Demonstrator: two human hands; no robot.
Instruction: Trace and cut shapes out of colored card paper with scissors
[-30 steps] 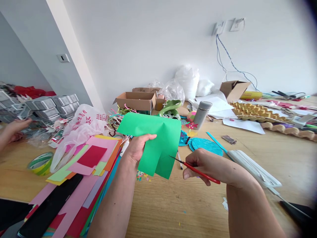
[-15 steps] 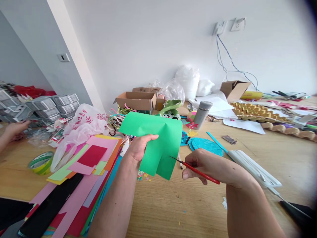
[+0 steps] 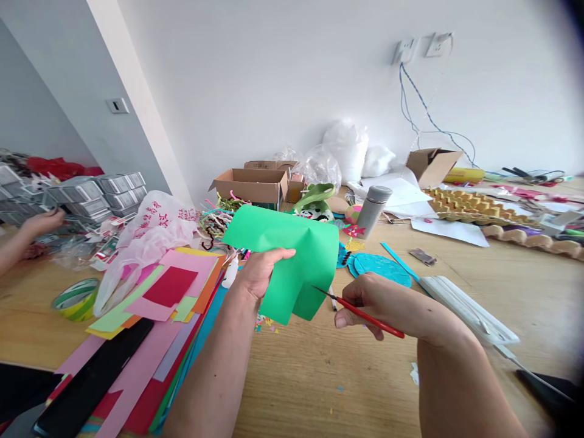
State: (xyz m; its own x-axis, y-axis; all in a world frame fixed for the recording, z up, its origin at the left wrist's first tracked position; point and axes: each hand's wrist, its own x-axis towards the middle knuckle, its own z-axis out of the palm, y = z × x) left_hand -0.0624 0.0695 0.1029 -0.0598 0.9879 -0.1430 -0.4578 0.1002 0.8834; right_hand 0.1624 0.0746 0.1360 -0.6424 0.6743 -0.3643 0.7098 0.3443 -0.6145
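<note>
Here, my left hand [image 3: 258, 274] pinches the green paper [image 3: 292, 255] between thumb and fingers and holds it up in the air over the table [image 3: 319, 377], its lower edge curled and hanging free. My right hand [image 3: 387, 304] is clenched around the red-handled scissors [image 3: 365, 316], seen edge-on, their dark tip just at the sheet's lower right edge.

The risk I see is the floppy sheet: held at one spot only, it could buckle or twist at the blades and tear rather than part cleanly. My left fingertips sit near the blade line, so a slip could nick them.

Below the hands the wood is bare but for small scraps, which gives good room to lower or turn. To the left lies the coloured paper stack [image 3: 155, 304], close under my left forearm; an elbow swing could scatter it. To the right, the long white bundle [image 3: 469, 310] lies near my right wrist. The teal disc [image 3: 381, 267] and grey bottle [image 3: 373, 210] stand beyond. A co-worker's hand [image 3: 41, 222] works well apart, far left.
</note>
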